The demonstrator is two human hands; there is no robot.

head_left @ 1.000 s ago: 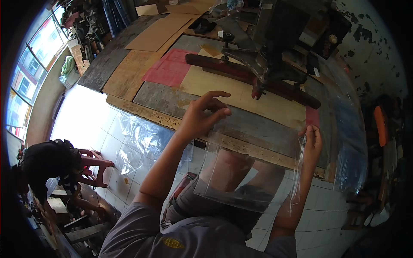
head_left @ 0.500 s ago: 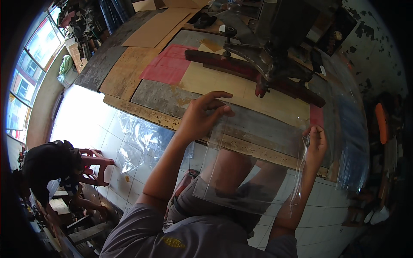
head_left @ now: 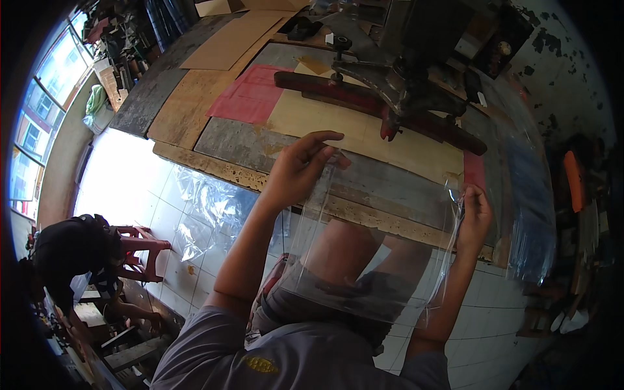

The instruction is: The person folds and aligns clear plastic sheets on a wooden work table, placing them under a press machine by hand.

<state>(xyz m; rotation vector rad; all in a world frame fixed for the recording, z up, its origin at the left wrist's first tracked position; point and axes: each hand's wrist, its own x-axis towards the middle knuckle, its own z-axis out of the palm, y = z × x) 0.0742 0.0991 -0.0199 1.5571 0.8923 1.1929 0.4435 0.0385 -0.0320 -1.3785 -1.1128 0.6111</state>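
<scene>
A clear plastic sheet (head_left: 374, 260), perhaps a bag, hangs between my hands, over the table's front edge and my legs. Its upper left corner is pinched by my left hand (head_left: 300, 170), thumb and fingertips together. At the upper right, my right hand (head_left: 475, 214) grips the side edge, where the plastic bunches and shines. Beyond the hands stands a dark press (head_left: 406, 91) with a long red-brown bar (head_left: 377, 107) above the work table. A cream sheet (head_left: 364, 140) with red pieces (head_left: 246, 96) at its ends lies beneath that bar.
Stacked clear plastic (head_left: 530, 214) lies at the table's right end. Cardboard (head_left: 237, 42) rests at the far left of the table. More loose plastic (head_left: 208, 208) is on the tiled floor. At lower left, another person (head_left: 75, 260) bends beside a red stool (head_left: 143, 250).
The plastic's right edge bows and folds more beside my right hand. My left hand has turned slightly, its thumb nearer the fingers. Both hands keep hold.
</scene>
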